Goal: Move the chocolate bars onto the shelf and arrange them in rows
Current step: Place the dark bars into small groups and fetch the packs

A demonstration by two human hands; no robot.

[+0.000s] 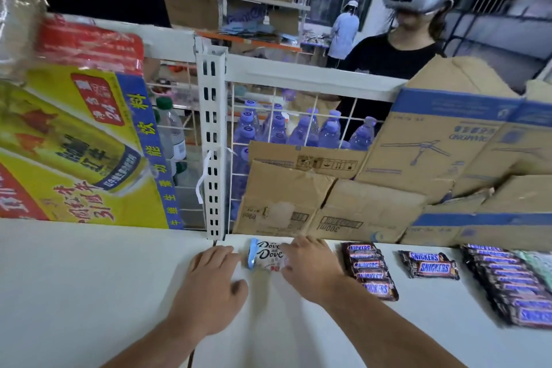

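Two white Dove chocolate bars lie side by side on the white shelf, close to its back edge. My left hand rests on the shelf with its fingertips at the bars' left end. My right hand covers their right end, fingers curled onto the wrappers. To the right sit a row of Snickers bars, a pair of Snickers bars, and a long row of Snickers bars near the right edge.
A white slotted upright post and wire grid stand behind the bars. Flattened cardboard boxes lean at the back right, a yellow drinks carton at the back left. A person in a headset stands beyond the shelf.
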